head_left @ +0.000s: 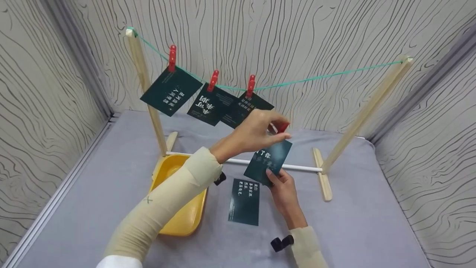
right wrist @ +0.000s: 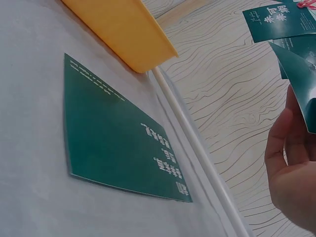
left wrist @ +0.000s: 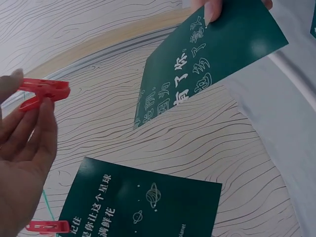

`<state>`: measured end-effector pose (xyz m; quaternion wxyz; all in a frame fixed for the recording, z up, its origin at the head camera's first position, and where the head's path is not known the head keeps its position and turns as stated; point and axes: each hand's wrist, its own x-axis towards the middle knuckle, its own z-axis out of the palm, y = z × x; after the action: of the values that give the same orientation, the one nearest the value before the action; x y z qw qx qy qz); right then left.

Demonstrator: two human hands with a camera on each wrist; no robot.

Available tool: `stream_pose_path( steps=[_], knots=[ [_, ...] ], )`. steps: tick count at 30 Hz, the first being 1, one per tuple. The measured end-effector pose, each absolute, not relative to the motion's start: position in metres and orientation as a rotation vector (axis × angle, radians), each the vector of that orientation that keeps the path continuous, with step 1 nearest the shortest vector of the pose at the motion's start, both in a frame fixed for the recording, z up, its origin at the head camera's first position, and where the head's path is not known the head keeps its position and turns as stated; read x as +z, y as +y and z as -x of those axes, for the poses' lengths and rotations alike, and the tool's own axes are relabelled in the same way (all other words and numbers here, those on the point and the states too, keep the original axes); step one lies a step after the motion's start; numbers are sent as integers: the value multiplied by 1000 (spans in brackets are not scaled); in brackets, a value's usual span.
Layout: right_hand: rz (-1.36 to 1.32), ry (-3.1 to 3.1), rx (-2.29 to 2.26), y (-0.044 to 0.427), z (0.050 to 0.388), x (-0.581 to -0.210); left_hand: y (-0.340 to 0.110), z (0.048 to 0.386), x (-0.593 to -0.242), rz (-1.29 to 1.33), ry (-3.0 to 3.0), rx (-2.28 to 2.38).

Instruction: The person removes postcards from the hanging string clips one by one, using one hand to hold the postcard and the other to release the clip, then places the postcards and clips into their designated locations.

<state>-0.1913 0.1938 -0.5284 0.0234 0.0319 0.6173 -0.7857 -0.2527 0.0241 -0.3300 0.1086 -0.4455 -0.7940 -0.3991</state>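
Note:
My left hand (head_left: 256, 130) pinches a red clothespin (left wrist: 47, 90) between thumb and fingers, in front of the hanging cards. Below it, my right hand (head_left: 284, 191) holds a dark green card (head_left: 273, 154) with white lettering by its lower edge, thumb on the printed face. In the left wrist view that card (left wrist: 212, 54) is tilted and apart from the clothespin. Another green card (head_left: 243, 203) lies on the table just left of my right hand. Three green cards hang from the green string (head_left: 316, 77) by red clothespins; my left hand partly covers the rightmost hanging card (head_left: 243, 108).
Two wooden posts, left (head_left: 143, 70) and right (head_left: 368, 111), hold up the string, with a white rod (head_left: 301, 168) joining them near the table. A yellow basin (head_left: 193, 219) stands on the grey cloth (head_left: 357, 230) under my left forearm. Patterned panels (head_left: 297, 29) enclose the table.

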Motion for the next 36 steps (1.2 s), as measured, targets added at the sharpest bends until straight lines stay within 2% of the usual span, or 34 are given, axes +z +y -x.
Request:
stream_pose_path(
  steps=[18,27,36],
  knots=[
    [-273,1973,-2270,189,173,-540,6,235,-357,1158,-2532,-1393],
    [-346,1960,-2258,189,169,-543,-17,235,-373,1111,-2793,-1254],
    [-276,1955,-2182,190,164,-552,-40,235,-388,979,-2939,-1196]
  ],
)
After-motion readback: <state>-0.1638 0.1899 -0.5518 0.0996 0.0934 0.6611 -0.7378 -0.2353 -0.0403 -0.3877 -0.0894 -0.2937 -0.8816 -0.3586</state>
